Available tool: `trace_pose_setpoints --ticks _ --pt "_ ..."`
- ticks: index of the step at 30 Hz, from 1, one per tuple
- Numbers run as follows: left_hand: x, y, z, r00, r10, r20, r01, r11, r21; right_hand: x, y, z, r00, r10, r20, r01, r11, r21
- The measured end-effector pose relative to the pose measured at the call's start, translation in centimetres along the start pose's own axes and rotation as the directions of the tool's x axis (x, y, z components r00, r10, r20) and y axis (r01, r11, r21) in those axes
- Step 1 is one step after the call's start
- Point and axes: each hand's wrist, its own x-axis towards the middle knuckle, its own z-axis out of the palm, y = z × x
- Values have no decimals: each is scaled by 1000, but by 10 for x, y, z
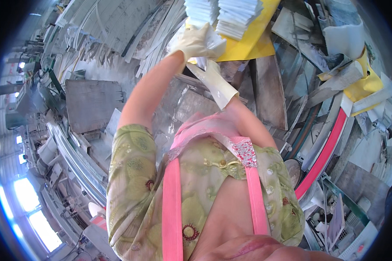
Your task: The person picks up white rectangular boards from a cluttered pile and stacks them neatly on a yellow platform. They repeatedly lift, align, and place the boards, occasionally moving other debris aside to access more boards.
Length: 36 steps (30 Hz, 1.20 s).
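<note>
Right at twelve o'clock, near the top of the view, a white bundle [217,43] of thin pieces sits beneath the person's gloved left hand [196,41]. That hand lies across it, touching, with the fingers bent over the top; how firmly they press, or whether they pinch any piece, I cannot tell. Just below, the right hand [210,80] points up toward the bundle from about five o'clock of it, in a cream glove like the other. Its fingertips are partly lost against the white, so I cannot tell whether they are spread or pressed together.

Beyond the bundle, from twelve to one o'clock of it, two stacks of white strips [239,18] stand side by side, the right one over a yellow sheet [248,48]. A brown board [270,93] leans at two o'clock of the view's middle, and a pale bucket [344,40] is farther out that way. Between three and four runs a long red strip [322,155]. Toward half past nine is a grey board [93,104]; at half past ten, long grey slats [100,26] are piled. Bright windows [43,230] show at eight, and the wearer's flowered shirt [133,182] with pink straps [172,209] fills six o'clock.
</note>
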Motion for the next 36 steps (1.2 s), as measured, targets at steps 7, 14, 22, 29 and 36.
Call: trace_pose_setpoints --ticks 7,14,22,29,36 --pt "-7 -43 10 986 135 -101 -133 991 25 -10 -30 -58 967 241 -79 -211 938 275" --pt "-4 -59 38 887 193 -420 -253 963 -91 93 -7 -74 990 -3 139 -38 956 290" --pt "-35 -25 72 865 -500 -49 -212 -274 -938 112 16 -78 838 12 545 -527 -237 816" --pt "-25 -18 86 802 -597 -8 -180 -229 -957 134 96 -60 771 -277 574 -399 -912 96" --pt "-37 -30 42 841 -525 -128 14 258 -966 121 52 -60 970 -83 228 -99 724 683"
